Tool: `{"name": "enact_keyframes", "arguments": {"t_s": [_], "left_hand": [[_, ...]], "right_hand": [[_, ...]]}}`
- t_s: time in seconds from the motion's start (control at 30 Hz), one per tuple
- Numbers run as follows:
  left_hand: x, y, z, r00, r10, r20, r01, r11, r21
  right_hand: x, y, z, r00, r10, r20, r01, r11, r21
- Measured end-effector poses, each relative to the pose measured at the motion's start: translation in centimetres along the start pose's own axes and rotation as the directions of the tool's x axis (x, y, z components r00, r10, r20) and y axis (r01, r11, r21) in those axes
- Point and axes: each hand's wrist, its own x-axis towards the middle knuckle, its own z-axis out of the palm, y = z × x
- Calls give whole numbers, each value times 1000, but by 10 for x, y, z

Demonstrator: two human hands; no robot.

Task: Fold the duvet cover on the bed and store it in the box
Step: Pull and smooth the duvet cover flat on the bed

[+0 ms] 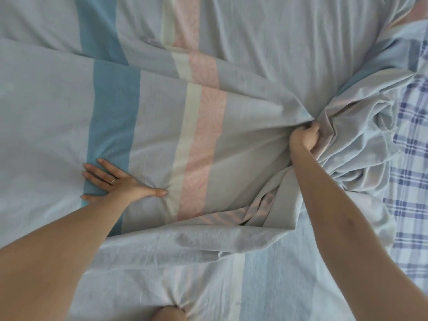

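The duvet cover (243,144) is pale grey with teal, cream and pink stripes and fills most of the head view, spread over the bed in loose layers. My left hand (118,181) lies flat on it with fingers spread, pressing down on the teal stripe at the left. My right hand (304,135) is clenched around a bunched handful of the cover at the right, where the cloth gathers into deep creases. A folded edge runs across the lower middle. No box is in view.
A blue and white checked bed sheet (407,181) shows along the right side beneath the cover. A bit of my knee or leg (168,313) appears at the bottom edge.
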Motion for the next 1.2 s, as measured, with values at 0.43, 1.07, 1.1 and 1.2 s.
{"name": "enact_keyframes", "arguments": {"t_s": [0.43, 1.07, 1.1, 1.2], "left_hand": [[-3, -7, 3, 995, 59, -85, -58, 998, 13], [56, -125, -77, 411, 569, -712, -724, 679, 125], [64, -123, -92, 393, 511, -764, -721, 687, 89], [79, -134, -109, 489, 499, -715, -715, 699, 0]], "right_hand": [[-245, 142, -52, 29, -423, 906, 954, -260, -152], [-204, -130, 35, 640, -661, 393, 763, 609, -218], [-207, -136, 47, 655, -645, 392, 731, 672, -116], [-233, -133, 70, 509, -592, 624, 754, 657, 8]]}}
